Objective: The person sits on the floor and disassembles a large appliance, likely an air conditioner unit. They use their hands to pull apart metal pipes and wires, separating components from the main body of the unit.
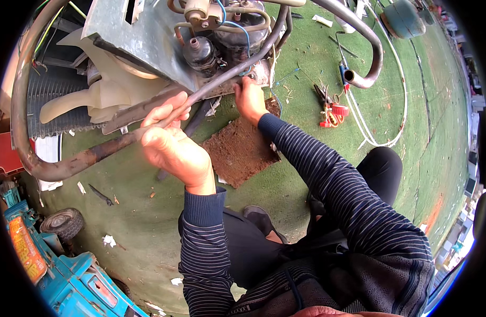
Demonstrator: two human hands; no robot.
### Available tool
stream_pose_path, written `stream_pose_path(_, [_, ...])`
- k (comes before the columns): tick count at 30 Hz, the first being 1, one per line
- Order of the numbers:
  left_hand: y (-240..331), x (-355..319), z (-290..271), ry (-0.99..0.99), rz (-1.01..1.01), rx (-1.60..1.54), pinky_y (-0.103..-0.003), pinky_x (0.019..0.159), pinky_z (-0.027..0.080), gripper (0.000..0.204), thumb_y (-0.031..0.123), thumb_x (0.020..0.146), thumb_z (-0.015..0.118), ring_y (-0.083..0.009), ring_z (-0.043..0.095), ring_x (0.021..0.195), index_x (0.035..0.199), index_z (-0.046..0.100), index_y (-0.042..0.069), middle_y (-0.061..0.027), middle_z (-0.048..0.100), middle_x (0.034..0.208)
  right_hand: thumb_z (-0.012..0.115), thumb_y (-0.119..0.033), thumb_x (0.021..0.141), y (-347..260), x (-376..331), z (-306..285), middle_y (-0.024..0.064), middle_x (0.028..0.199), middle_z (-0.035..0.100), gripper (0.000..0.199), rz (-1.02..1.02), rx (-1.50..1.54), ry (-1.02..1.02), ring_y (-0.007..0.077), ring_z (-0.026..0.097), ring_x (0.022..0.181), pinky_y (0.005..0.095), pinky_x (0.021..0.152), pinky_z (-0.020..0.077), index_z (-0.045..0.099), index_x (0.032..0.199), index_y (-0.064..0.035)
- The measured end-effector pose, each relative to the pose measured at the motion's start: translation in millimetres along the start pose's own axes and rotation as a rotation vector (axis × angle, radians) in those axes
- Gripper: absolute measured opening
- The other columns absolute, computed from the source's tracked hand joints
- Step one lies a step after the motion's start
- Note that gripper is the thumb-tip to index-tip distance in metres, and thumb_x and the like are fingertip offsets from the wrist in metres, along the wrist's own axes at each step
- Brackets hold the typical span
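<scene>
The left hand (171,142) is clenched around a dark insulated pipe (222,82) that runs from the rusty bend at the near left up toward the compressor (230,37) at the far middle. The right hand (249,98) reaches to the base of the machine, just under the compressor, where the pipe passes; its fingers are pressed against the metal there, and I cannot tell whether the grip encloses anything, since the fingertips are hidden.

The work looks partly done, as a judgement: the metal housing (142,37) is already open, with the pale fan blade (89,98) and the compressor bare, and blue wires (237,26) hang loose. The pipe is still attached at its far end, and the compressor still sits on its base, so freeing these parts seems to remain. Red-handled pliers (330,111) lie untouched on the green mat (317,174) to the right, beside a white hose (391,100) that loops across the mat. A brown square of rusty sheet (237,150) lies just near of the machine, between the two hands.

As for packages and signs, few show: white paper scraps (109,241) lie scattered at the near left, a blue toy-like cart with a small black wheel (63,222) stands at the near left edge with an orange panel (23,248) on it, and a green rounded tank (401,18) sits at the far right.
</scene>
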State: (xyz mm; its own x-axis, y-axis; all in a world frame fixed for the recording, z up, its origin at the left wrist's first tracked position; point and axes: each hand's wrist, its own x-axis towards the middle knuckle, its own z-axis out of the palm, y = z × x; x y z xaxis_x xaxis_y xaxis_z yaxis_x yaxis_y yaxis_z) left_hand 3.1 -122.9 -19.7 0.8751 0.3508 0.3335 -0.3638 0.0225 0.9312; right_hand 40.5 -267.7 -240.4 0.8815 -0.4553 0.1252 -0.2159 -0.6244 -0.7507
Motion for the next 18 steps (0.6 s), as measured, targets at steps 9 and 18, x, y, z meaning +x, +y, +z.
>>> stream_pose_path(9, [-2,4,2,-0.025,0.064,-0.055,-0.030,0.075,0.050,0.073,0.068,0.103,0.040,-0.0213,0.070,0.087,0.104,0.061,-0.003,-0.0201,0.074,0.098,0.072,-0.014,0.089,8,33,-38,0.0253,0.098,0.071,0.025,0.089,-0.029,0.106,0.0462,0.068,0.095,0.0517,0.083,0.0538,0.060,0.106,0.0000])
stream_pose_path(18, [-4,3,3,-0.005,0.064,-0.057,-0.029,0.072,0.049,0.072,0.065,0.105,0.039,-0.0193,0.069,0.084,0.103,0.064,-0.002,-0.0173,0.076,0.098,0.078,-0.013,0.081,18,26,-34,0.0217,0.095,0.066,0.019,-0.010,-0.069,0.152,0.0413,0.065,0.091,0.0471,0.084,0.0529,0.073,0.095,-0.0014])
